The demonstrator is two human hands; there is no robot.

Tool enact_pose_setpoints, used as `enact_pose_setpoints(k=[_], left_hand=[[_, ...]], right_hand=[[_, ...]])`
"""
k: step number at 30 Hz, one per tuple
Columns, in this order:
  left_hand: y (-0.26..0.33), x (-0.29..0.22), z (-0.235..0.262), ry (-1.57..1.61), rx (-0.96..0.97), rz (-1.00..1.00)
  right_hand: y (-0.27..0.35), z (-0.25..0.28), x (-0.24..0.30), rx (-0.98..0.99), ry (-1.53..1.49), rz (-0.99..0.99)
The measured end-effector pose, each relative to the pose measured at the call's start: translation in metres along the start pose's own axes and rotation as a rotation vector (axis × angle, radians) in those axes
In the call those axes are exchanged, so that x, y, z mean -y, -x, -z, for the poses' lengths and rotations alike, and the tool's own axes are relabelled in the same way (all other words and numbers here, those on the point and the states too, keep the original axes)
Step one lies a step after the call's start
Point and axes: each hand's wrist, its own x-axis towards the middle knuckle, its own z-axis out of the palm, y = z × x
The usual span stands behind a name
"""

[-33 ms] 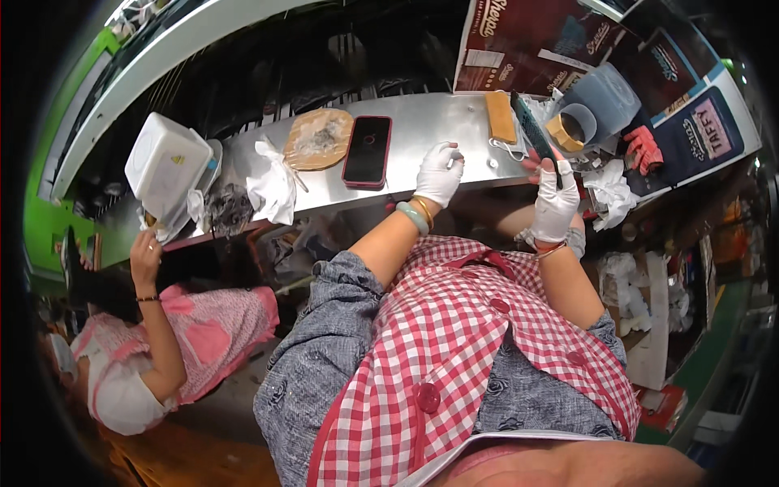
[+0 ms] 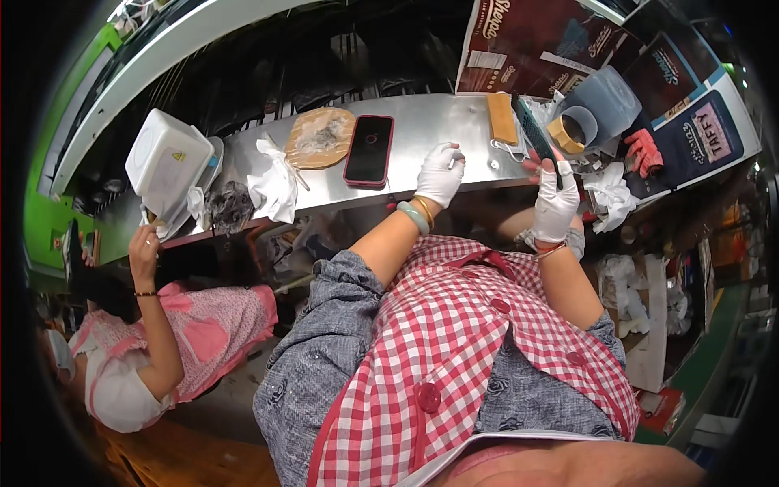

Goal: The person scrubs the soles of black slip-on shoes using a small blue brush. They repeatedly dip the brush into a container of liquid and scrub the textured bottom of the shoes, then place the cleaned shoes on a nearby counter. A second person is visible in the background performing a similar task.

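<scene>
**Entry: steel counter [image 2: 422,122], seen from above, one worker in white gloves**

- **Change:** none visible. Hands and things lie just as in the earlier picture, so the handling is judged to be at a pause, with nothing newly picked up or set down.
- **Right hand [image 2: 556,203]:** raised just off the counter's near edge toward its right end, fingers wrapped around the lower end of a dark handset [image 2: 531,130]. The handset stands tilted, with its upper end over the counter. The grip is closed and firm, and the handset sticks out above the fist.
- **Left hand [image 2: 442,174]:** rests on the counter's near edge around the middle, fingers curled. Thumb and forefinger appear pressed on a small white bit [image 2: 456,156]; it is too small to tell what it is.
- **Red phone [image 2: 369,150]:** flat on the counter, just left of the left hand and not touched.
- **Round board [image 2: 319,136]:** on the counter, next to the red phone on its left.
- **Tissue [image 2: 274,187]:** crumpled at the counter's near edge, left of the board.
- **White box [image 2: 166,158]:** at the counter's far left end.
- **Yellow block [image 2: 501,118]:** on the counter, behind the handset.
- **Clear jug [image 2: 600,101]:** at the counter's right end, with a red glove [image 2: 645,150] beside it.
- **Co-worker's hand [image 2: 144,243]:** below the counter's left end, well apart from the worker's own hands.
</scene>
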Motion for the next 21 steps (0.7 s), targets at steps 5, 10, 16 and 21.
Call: enact_pose_setpoints(k=[5, 10, 16, 21], left_hand=[[-0.001, -0.009, 0.003, -0.052, 0.022, -0.031], [0.001, -0.022, 0.006, -0.048, 0.03, -0.058], [0.003, -0.024, 0.003, -0.023, 0.056, -0.019], [0.002, -0.031, 0.006, -0.011, 0.046, -0.036]], right_hand=[[-0.003, -0.003, 0.001, 0.016, 0.033, -0.041], [-0.001, 0.001, -0.001, 0.036, 0.032, -0.06], [0.002, -0.01, -0.007, 0.132, -0.076, -0.125], [0.007, -0.013, -0.021, 0.18, -0.024, -0.072]])
